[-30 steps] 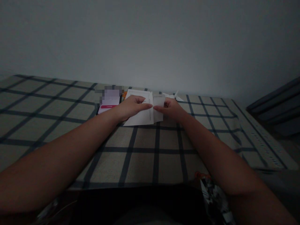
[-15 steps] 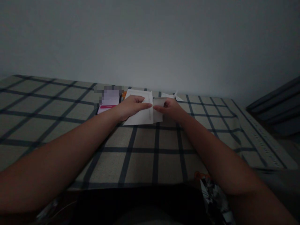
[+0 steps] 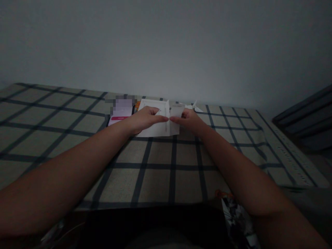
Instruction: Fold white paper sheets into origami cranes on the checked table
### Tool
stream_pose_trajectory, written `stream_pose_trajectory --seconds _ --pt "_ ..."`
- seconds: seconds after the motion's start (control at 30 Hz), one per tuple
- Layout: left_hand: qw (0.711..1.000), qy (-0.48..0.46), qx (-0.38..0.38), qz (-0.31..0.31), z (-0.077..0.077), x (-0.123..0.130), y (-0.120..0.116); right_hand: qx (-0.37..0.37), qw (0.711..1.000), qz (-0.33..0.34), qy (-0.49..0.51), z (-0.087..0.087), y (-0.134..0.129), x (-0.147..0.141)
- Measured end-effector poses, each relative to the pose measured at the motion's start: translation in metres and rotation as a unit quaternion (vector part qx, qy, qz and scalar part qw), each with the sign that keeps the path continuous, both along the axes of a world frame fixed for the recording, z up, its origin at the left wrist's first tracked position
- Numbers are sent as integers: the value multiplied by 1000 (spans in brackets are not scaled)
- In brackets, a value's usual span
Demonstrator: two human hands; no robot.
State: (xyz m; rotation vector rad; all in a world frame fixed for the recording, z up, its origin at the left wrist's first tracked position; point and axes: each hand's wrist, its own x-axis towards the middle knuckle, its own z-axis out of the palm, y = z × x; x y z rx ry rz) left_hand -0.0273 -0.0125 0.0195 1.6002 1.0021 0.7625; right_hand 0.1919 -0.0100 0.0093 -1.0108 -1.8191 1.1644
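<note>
A white sheet of paper or thin card (image 3: 155, 130), creased near its right side, is held up a little over the checked cloth. My left hand (image 3: 147, 120) pinches it near the crease, thumb on top and fingers partly hidden behind. From the right, my right hand (image 3: 187, 119) grips the narrower folded part, its thumb pointing at my left thumb. The two thumb tips nearly touch at the crease. Faint printing or lines show on the larger part.
Left of the paper lies a lit phone (image 3: 121, 114), with something orange (image 3: 137, 103) beside it. Crumpled white paper (image 3: 196, 106) is behind my right hand. The checked cloth (image 3: 158, 180) covers the table, a wall behind. A shiny crumpled wrapper (image 3: 238, 218) is at the lower right.
The paper has tilted slightly, its near edge a bit higher, and the folded right part shows more of its surface. Both hands have hardly moved and keep their hold.
</note>
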Motion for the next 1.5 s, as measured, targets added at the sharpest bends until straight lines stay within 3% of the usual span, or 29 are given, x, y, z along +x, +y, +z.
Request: stream_pose_trajectory --seconds 0.33,0.5,0.7,0.97,1.17,1.5 --pt "996 -49 -77 12 2 1 -1 122 991 -44 -37 6 -8 -5" --pt "998 -34 -50 15 3 1 -2 26 1000 -1 -6 3 -4 -2" --pt "999 -20 -40 23 5 2 -3 27 999 0 -22 1 -1 0" --pt "994 -61 -84 34 4 2 -2 153 987 -40 -21 7 -11 -7" --pt "996 -46 -60 40 5 3 -3 14 1000 3 -2 2 -2 -2" --pt "999 -10 -49 18 10 2 -7 4 1000 -9 -4 3 -3 -1"
